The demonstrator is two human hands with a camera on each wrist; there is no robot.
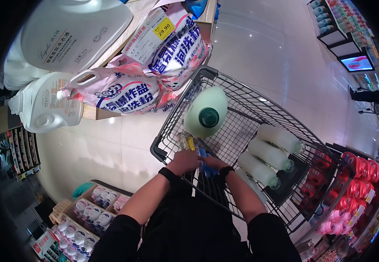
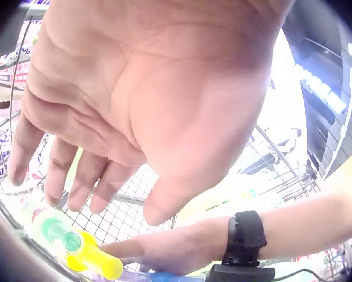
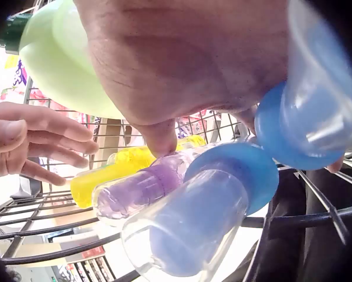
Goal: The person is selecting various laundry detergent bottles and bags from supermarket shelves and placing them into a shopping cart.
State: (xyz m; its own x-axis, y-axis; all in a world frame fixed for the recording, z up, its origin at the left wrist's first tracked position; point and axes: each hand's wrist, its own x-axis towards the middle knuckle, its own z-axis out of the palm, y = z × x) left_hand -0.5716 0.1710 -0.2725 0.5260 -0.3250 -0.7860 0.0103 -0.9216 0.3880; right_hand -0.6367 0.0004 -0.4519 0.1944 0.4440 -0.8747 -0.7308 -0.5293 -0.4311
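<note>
In the head view both hands are inside a shopping cart (image 1: 281, 113), at its near side. My left hand (image 2: 146, 100) hovers with fingers loosely extended and nothing in its palm, beside a yellow-capped bottle (image 2: 94, 258) and a green-topped one (image 2: 55, 232). My right hand (image 3: 193, 64) reaches over a row of small clear-capped bottles, its thumb on the purple bottle (image 3: 141, 191). Its other fingers pass behind a tilted blue bottle (image 3: 323, 111) and are mostly hidden. Another blue bottle (image 3: 205, 211) lies in front. A pale green jug (image 1: 202, 105) stands behind the hands.
Several pale bottles (image 1: 259, 161) lie at the cart's right. Bagged washing powder (image 1: 132, 89) and white detergent jugs (image 1: 49, 102) sit on a display at the left. Red bottles (image 1: 353, 187) fill a shelf beyond the cart. Another person (image 1: 368, 97) stands far right.
</note>
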